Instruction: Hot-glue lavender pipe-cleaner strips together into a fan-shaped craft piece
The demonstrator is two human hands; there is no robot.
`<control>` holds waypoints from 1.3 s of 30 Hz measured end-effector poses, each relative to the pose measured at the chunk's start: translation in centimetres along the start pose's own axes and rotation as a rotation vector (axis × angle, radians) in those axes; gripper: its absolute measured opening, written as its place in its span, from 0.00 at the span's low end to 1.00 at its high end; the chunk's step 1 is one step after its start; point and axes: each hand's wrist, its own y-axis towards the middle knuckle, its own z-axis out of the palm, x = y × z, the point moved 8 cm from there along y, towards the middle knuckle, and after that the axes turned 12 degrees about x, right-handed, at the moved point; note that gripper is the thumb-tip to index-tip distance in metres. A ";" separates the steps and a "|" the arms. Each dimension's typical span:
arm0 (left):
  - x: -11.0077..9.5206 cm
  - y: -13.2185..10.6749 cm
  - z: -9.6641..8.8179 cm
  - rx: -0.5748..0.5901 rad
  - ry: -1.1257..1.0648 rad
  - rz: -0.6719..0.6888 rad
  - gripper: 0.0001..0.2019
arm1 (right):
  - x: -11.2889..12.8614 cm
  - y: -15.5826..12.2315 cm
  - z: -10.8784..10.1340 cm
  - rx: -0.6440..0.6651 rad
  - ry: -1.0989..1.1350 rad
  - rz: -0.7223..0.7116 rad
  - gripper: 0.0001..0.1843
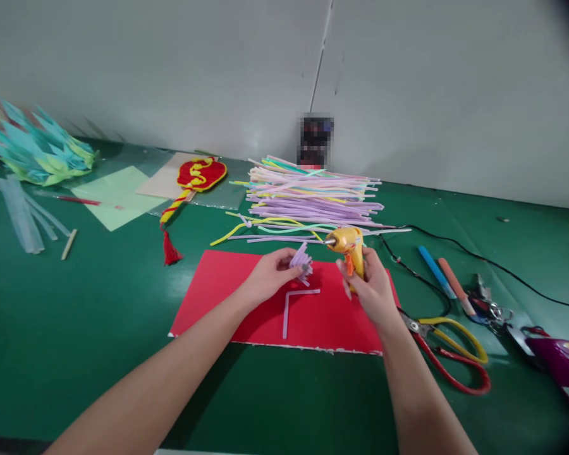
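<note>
My left hand (275,273) pinches a small bundle of short lilac pipe cleaners (301,261) above a red board (227,287). Wrapped around the handle of a yellow glue gun (345,240) is my right hand (367,284). The gun's metal nozzle points left, toward the bundle, with a gap between them. Its orange trigger shows beside my thumb. Below my hands, a bent lilac pipe cleaner (287,313) lies on the board in a corner shape. My palms hide part of the gun's handle and the bundle's left side.
Behind the board lies a big heap of pastel pipe cleaners (313,196). Scissors (448,347), markers (436,272) and a purple tool (557,357) lie at right, near a black cable (483,258). At left are a red fan-shaped ornament (201,174), green paper (118,196) and clear strips (21,218).
</note>
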 end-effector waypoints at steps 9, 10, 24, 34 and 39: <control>-0.2 -0.1 -0.8 -0.060 -0.025 -0.010 0.09 | 1.6 -0.6 -2.8 -0.178 -0.277 -0.016 0.18; -0.2 -0.1 -0.8 -0.062 -0.036 -0.007 0.10 | 1.8 -0.7 -3.1 -0.218 -0.334 -0.021 0.19; 0.4 -0.1 -1.0 -0.074 -0.161 -0.008 0.10 | 1.1 -0.5 -3.9 -0.237 -0.998 0.000 0.22; 0.9 0.0 -1.3 -0.089 -0.179 0.009 0.11 | 0.8 -0.7 -3.7 -0.222 -1.071 0.025 0.28; 0.9 0.0 -1.4 -0.097 -0.186 0.000 0.11 | 1.0 -0.7 -3.5 -0.217 -1.074 0.012 0.26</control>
